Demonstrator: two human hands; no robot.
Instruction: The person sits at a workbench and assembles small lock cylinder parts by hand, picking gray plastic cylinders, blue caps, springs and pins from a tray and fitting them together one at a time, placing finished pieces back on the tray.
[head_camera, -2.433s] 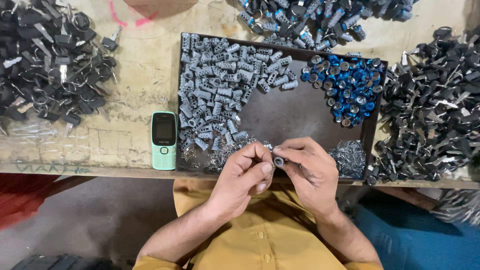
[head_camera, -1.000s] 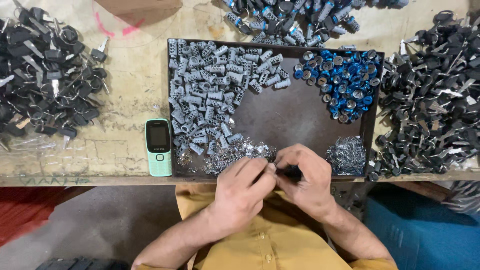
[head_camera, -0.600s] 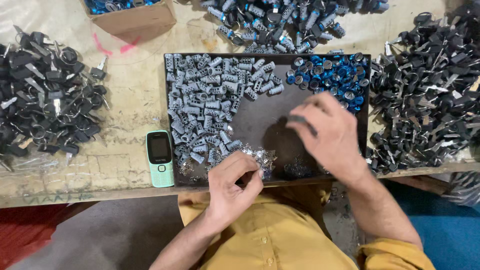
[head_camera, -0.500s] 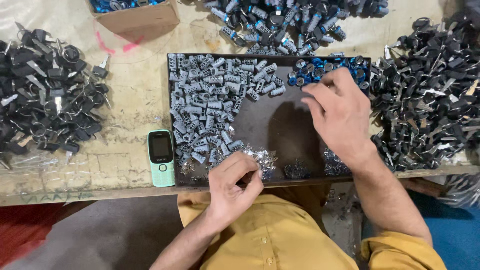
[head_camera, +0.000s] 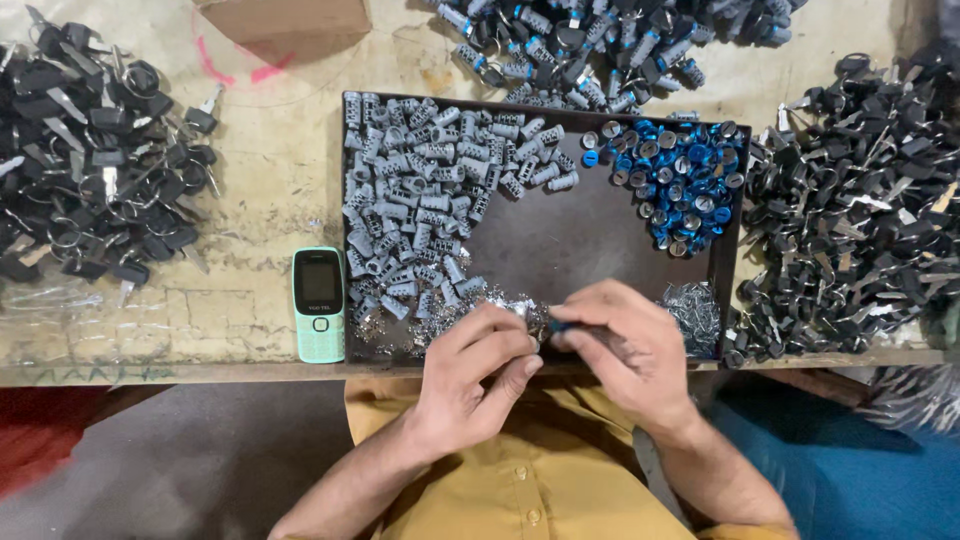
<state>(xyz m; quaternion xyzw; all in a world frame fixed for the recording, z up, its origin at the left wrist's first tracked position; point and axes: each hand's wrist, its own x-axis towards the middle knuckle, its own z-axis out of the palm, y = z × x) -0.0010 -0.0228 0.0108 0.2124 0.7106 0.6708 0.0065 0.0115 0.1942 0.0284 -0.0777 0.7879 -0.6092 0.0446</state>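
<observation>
The left hand (head_camera: 468, 375) stayed at the tray's (head_camera: 560, 235) near edge, fingers pinching a small grey cylinder (head_camera: 522, 315). The right hand (head_camera: 625, 345), back from the blue caps (head_camera: 680, 185), gripped a blue-tipped piece (head_camera: 556, 326) against it.

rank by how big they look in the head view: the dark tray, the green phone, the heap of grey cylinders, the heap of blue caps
1. dark tray, largest by far
2. heap of grey cylinders, spread over the tray's left part
3. heap of blue caps, in its right corner
4. green phone, smallest, beside the tray
</observation>
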